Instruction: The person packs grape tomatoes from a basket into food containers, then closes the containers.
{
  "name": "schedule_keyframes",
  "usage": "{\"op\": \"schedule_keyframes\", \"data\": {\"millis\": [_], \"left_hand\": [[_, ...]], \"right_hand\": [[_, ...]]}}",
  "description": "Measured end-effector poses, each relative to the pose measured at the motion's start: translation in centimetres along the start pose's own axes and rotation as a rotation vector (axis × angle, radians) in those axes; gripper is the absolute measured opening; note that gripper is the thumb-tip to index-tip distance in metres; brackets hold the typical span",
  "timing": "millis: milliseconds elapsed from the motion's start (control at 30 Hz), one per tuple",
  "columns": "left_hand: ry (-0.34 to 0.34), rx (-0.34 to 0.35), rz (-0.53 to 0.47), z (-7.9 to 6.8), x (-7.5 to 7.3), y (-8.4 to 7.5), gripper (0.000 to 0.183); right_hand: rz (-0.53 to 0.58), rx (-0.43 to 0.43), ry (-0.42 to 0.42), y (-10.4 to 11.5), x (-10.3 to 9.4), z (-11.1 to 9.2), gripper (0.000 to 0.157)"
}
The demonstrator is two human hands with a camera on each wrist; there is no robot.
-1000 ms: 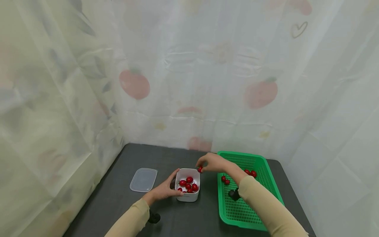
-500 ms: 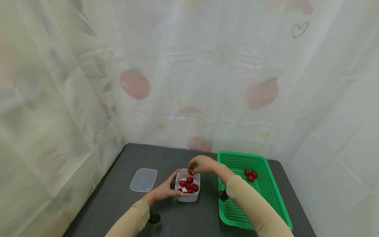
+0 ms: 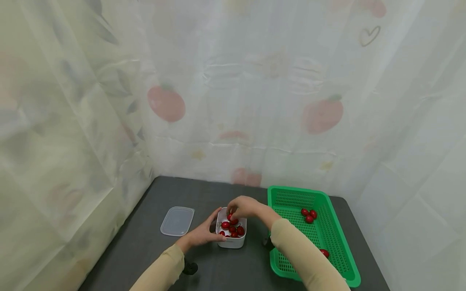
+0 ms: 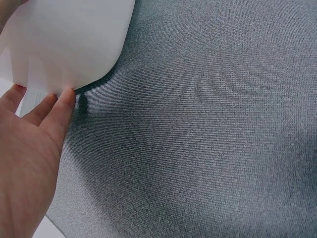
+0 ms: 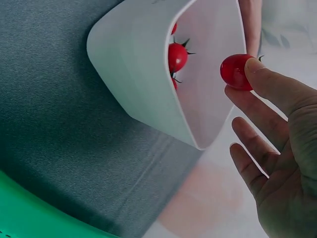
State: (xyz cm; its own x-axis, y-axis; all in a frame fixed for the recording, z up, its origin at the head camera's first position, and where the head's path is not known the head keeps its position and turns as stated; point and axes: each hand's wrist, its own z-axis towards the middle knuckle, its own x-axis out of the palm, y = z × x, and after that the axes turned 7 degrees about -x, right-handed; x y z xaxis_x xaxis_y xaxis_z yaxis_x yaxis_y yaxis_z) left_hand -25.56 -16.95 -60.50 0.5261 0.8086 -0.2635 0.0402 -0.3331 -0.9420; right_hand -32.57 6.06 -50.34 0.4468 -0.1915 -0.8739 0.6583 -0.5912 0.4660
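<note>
My left hand [image 3: 200, 235] holds a white square container [image 3: 231, 243] on the table, thumb at the near side and fingers at the far side. In the left wrist view its fingertips touch the white wall. Several red cherry tomatoes [image 3: 240, 230] with green stems lie inside. My right hand [image 3: 247, 206] is over the container's far part, pinching one cherry tomato [image 5: 235, 72] between thumb and index finger. The right wrist view shows that tomato at the container's opening, the other fingers spread loosely.
A clear flat lid [image 3: 177, 221] lies on the dark table [image 3: 214, 279] left of the container. At the right stands a green perforated basket [image 3: 340, 234], with cherry tomatoes [image 3: 309, 219] towards its back and another tomato [image 3: 325, 253] near my sleeve. Patterned curtains [image 3: 233, 101] surround the table.
My right hand has moved left from beside the container to over its inside, carrying the pinched cherry tomato. The left hand and container have stayed in place.
</note>
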Motion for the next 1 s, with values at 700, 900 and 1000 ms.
{"op": "schedule_keyframes", "data": {"millis": [700, 900, 1000], "left_hand": [[0.015, 0.005, -0.006, -0.2, -0.1, 0.1, 0.108], [0.005, -0.001, 0.0, -0.3, -0.1, 0.1, 0.107], [0.004, -0.007, -0.006, -0.2, -0.1, 0.2, 0.107]], "right_hand": [[-0.141, -0.017, 0.04, 1.4, 1.6, 0.2, 0.027], [-0.16, -0.021, 0.03, 1.4, 1.2, -0.3, 0.033], [-0.151, -0.007, 0.017, 1.4, 0.7, -0.8, 0.032]]}}
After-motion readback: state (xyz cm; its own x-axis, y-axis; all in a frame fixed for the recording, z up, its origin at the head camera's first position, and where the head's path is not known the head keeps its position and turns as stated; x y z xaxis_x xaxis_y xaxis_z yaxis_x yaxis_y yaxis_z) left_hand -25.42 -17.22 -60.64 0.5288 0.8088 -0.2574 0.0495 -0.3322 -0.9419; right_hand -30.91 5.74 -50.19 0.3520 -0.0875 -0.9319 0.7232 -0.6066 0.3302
